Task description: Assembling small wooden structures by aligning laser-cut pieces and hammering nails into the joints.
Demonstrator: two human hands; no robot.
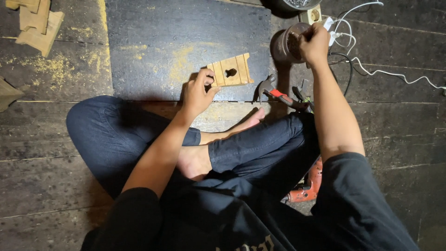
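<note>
A hammer (274, 93) lies just right of the wooden block (231, 71), whose long axis runs left-right; left hand (197, 93) pinches its left end, right hand (315, 44) reaches closed-fingered into a tin (285, 45) beyond

A hammer (274, 91) lies between the two hands; white cables (371, 69) trail right; wood offcuts (36, 23) sit far left.

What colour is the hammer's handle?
Red and black on the hammer lying by the knee; the head view, the only one, shows it.
</note>
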